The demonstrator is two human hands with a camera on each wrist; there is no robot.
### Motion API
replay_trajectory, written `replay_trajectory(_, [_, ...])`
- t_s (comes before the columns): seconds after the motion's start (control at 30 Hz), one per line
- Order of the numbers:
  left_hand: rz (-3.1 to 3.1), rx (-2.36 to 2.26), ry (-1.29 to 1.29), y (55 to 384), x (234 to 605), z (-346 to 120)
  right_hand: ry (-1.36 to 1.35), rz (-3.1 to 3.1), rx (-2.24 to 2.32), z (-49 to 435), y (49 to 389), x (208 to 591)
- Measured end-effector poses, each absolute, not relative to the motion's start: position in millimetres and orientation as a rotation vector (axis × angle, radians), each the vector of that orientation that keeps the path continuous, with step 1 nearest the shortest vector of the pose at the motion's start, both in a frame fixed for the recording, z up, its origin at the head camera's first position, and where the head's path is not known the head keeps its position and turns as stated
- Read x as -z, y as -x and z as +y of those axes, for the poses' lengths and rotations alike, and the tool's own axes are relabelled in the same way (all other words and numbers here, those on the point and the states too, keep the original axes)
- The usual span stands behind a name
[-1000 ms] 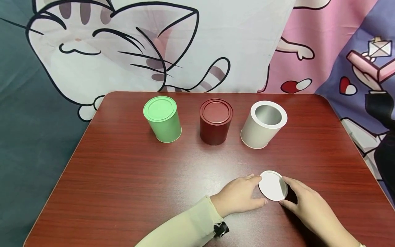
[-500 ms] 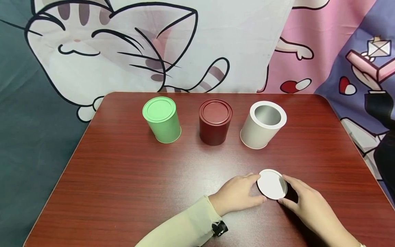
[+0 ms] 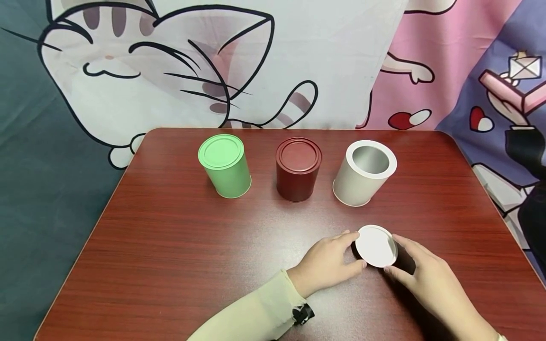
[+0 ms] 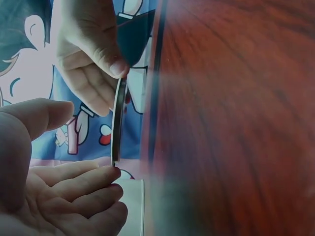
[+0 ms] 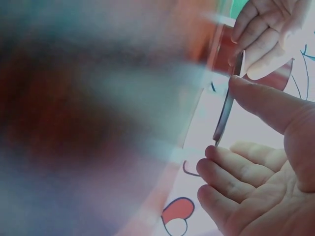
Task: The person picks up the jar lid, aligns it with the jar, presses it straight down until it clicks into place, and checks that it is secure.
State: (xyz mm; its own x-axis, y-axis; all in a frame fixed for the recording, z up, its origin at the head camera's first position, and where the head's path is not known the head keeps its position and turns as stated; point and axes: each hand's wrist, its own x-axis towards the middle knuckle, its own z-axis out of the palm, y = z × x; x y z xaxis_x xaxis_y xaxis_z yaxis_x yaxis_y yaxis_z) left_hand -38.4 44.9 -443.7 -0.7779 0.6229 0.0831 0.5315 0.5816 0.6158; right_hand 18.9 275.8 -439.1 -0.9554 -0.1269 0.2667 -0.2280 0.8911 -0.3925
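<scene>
A round white lid (image 3: 377, 246) hangs just above the table, its top facing up. My right hand (image 3: 431, 277) holds it by the right edge, thumb near the front and index finger farther back. In the right wrist view the lid (image 5: 225, 110) shows edge-on between that thumb and index finger. At the left edge, my left hand (image 3: 326, 265) touches the lid with a nearly straight index finger. Its thumb (image 4: 59, 115) stands apart from the lid in the left wrist view. Behind the hands is an open white can (image 3: 356, 187) with a thick rim.
A dark red can (image 3: 297, 182) and a green can (image 3: 228, 177), both with lids on, stand left of the white can along the back of the brown table (image 3: 170, 265). Cartoon-print cloth (image 3: 332, 57) hangs behind the table's far edge.
Both hands have moved slightly away from me with the lid, which has risen off the table. The cans have not moved.
</scene>
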Motion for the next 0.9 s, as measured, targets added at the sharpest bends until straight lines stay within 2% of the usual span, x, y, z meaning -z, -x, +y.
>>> replay_trajectory(0.63, [2.809, -1.118, -1.009, 48.5, 435.8, 41.4, -0.194, -2.776, -0.69, 268.6, -6.3, 415.2])
replay_trajectory(0.9, [2.864, -1.321, -1.056, 54.4, 436.5, 41.6, -0.194, -2.723, -0.701, 263.2, -3.4, 407.4])
